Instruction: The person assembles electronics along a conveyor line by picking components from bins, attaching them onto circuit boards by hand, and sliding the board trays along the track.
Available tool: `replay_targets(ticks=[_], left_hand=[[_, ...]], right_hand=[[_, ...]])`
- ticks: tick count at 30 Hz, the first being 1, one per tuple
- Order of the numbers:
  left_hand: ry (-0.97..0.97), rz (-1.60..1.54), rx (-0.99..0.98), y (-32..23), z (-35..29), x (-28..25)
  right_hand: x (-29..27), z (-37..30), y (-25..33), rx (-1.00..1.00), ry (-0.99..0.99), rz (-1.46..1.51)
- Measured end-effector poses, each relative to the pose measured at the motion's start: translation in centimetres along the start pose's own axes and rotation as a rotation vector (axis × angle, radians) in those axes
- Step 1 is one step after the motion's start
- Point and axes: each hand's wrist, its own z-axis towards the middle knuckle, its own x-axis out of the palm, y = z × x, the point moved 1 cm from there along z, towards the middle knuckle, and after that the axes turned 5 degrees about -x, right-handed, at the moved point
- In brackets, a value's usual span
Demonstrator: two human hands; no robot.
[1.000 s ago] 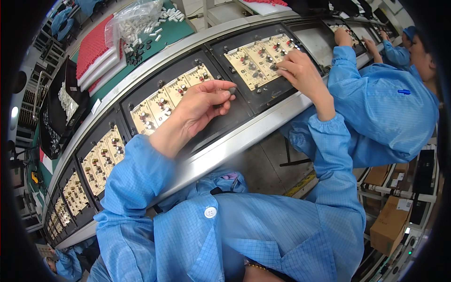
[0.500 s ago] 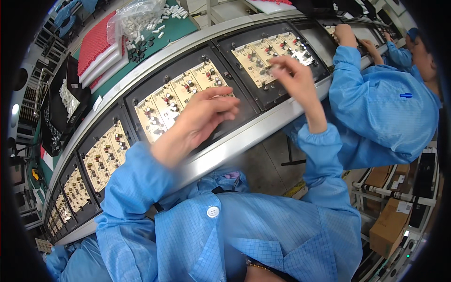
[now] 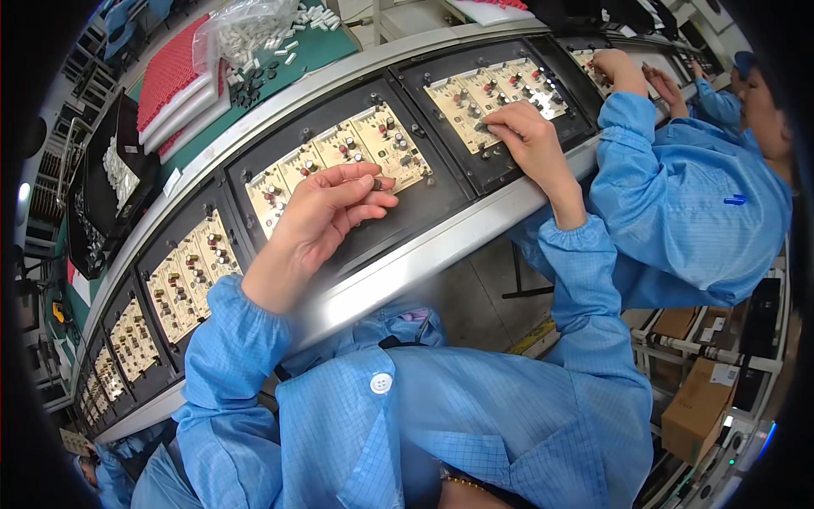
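Note:
My left hand [image 3: 318, 216] is closed in a pinch over a cream circuit board panel [image 3: 392, 151] set in a black frame. Between its thumb and forefinger is a small dark component [image 3: 378, 183]; its exact kind is too small to make out. My right hand [image 3: 536, 148] reaches to the panel on the right [image 3: 452, 106], fingertips pinched together at its near edge. A small dark part [image 3: 482, 127] shows at those fingertips, touching or just above the board. Both panels carry upright cylindrical capacitors with red, black and white parts among them.
Further framed panels [image 3: 191, 276] line the curved metal-edged line [image 3: 381, 288] to the left. Behind it lie a bag of white cylinders [image 3: 246, 38], red foam sheets [image 3: 174, 81] and a black bin [image 3: 110, 187]. A co-worker in blue [image 3: 678, 195] works close on the right.
My left hand has drawn left and its fingers have turned into a pinch with the dark component showing. My right hand has come down to the board. The co-worker's near hand has shifted left.

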Motion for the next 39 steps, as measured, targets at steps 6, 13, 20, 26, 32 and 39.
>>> replay_targets(ticks=[6, 13, 20, 26, 32, 39], left_hand=[[0.023, -0.011, 0.000, 0.3, -0.6, 0.2], [0.086, -0.012, 0.028, 0.5, -1.2, 0.1], [0.081, 0.099, 0.100, 1.5, -1.0, 0.3], [0.078, 0.285, 0.061, 1.4, -1.7, 0.1], [0.136, 0.273, 0.061, 1.8, -2.7, -0.9], [0.087, 0.210, 0.129, 1.3, -4.2, -2.8]], right_hand=[[0.0, 0.1, 0.9, -0.088, 0.005, -0.083], [-0.8, 0.4, 2.2, -0.092, 0.048, -0.214], [4.5, 2.0, 11.1, -0.053, 0.046, 0.459], [6.8, 2.2, 12.8, -0.167, 0.177, 0.489], [5.7, 1.7, 13.3, -0.155, 0.240, 0.551], [4.1, 1.6, 7.2, 0.377, 0.149, 0.619]])
